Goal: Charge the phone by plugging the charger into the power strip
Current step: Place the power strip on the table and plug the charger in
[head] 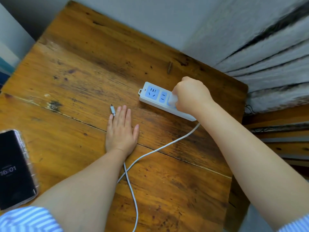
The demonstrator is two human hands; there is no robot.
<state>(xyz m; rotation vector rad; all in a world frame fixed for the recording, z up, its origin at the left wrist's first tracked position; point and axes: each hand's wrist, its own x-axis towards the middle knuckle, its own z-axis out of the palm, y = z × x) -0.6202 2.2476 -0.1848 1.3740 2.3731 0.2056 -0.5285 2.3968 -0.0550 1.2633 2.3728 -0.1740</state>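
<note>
A white power strip (154,96) with blue sockets lies on the wooden table (83,67) at the right. My right hand (190,96) is closed around a white charger (173,100) pressed onto the strip's third socket. A white cable (160,148) runs from under that hand across the table. Its connector end (112,110) pokes out beside the fingertips of my left hand (121,131), which rests flat on the cable with fingers together. A black phone (14,168) in a clear case lies at the left edge, screen lit.
A grey wall runs behind the table. Stacked grey fabric-covered boards (275,56) lean at the right, with wooden planks (284,131) below them. The cable crosses over itself near the front (126,171) and runs off the bottom edge.
</note>
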